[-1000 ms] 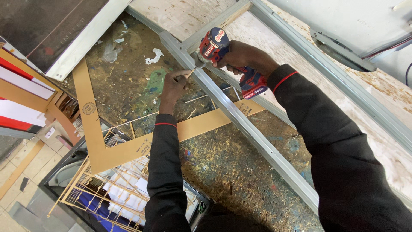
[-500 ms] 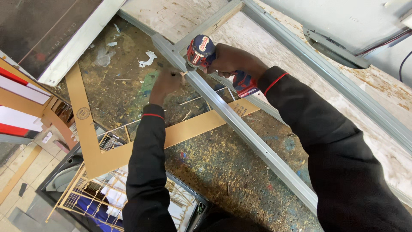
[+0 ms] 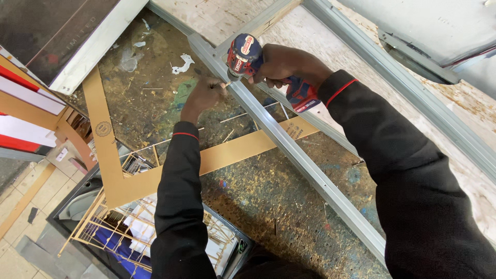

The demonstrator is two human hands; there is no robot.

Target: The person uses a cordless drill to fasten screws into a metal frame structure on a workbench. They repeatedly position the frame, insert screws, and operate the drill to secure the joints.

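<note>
Leftmost, a cardboard angle (image 3: 106,155) lying flat on the stained worktop (image 3: 268,201), out of the way, above a wire rack (image 3: 129,232) lower down. Next, left hand (image 3: 204,95) pinching a small screw (image 3: 225,84) at the edge of the grey metal rail (image 3: 289,150), fingers together on it, apparently steadying it for the bit. Right of that, right hand (image 3: 284,64) wrapped tight on the handle of a red and blue drill (image 3: 247,56), nose tilted down onto the screw, rail lying diagonally beneath. Against the earlier frames: drill and both hands shifted left and up along the rail, nearer its corner; cardboard and rack unmoved.
</note>
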